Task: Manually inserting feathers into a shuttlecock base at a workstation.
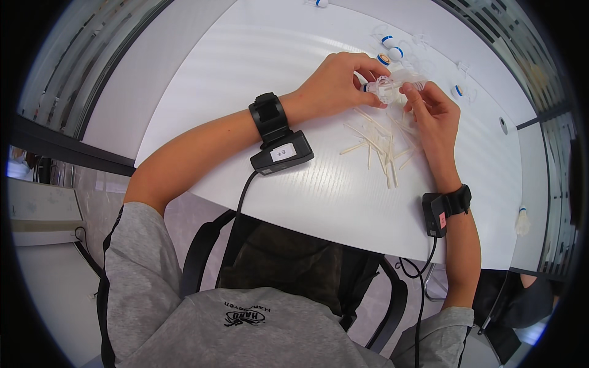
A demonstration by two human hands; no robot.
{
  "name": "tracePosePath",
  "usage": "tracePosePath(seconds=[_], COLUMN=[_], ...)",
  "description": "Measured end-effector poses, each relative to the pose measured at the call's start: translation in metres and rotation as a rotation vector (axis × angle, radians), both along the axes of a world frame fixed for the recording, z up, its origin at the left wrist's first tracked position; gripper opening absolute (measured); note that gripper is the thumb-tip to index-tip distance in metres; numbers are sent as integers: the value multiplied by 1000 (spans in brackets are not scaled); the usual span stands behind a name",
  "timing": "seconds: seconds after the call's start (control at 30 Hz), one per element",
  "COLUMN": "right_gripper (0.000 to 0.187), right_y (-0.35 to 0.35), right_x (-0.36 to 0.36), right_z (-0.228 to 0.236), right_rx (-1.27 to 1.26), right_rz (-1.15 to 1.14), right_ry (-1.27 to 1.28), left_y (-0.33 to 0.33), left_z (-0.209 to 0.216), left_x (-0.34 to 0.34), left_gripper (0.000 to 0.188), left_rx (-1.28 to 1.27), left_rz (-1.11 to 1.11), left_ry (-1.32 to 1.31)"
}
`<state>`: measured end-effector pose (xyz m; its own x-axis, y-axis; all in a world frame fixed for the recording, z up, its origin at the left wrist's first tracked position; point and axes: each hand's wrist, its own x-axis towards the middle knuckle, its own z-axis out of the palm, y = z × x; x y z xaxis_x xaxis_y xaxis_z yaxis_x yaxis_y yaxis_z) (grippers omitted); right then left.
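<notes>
Near the far right of the table, my left hand (343, 81) is closed round a shuttlecock frame (385, 89). Its blue-banded head sits at my fingertips and its clear plastic skirt points right. My right hand (437, 110) is pinched at the skirt's open side, on a translucent white piece (412, 77) that looks like a vane. Where piece and frame meet is too small to make out. Below both hands lies a loose pile of thin cream sticks (383, 147).
Beyond my hands lie several blue-banded shuttlecock heads (396, 53) with clear parts, and an orange-and-blue ring (383, 59). Another such head (457, 91) is to the right. A shuttlecock (523, 222) rests by the right partition. Cables (421, 276) hang from my wrist devices.
</notes>
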<state>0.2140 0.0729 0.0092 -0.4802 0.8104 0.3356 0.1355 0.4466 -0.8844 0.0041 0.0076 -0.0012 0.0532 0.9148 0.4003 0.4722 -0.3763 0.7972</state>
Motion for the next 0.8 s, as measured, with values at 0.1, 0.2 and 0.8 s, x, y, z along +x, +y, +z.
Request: tracePosePath(seconds=[0.1, 0.2, 0.8], right_gripper=[18, 16, 18], right_y=[2, 5, 6], right_x=[0, 0, 1], right_z=[-3, -6, -10], right_rx=[31, 53, 108], right_rz=[19, 56, 73], right_ry=[23, 0, 16], left_y=[0, 0, 0], left_z=[-1, -2, -1], left_x=[0, 0, 1], left_gripper=[45, 45, 44], left_rx=[7, 27, 29], left_rz=[-10, -28, -38], left_ry=[2, -18, -12])
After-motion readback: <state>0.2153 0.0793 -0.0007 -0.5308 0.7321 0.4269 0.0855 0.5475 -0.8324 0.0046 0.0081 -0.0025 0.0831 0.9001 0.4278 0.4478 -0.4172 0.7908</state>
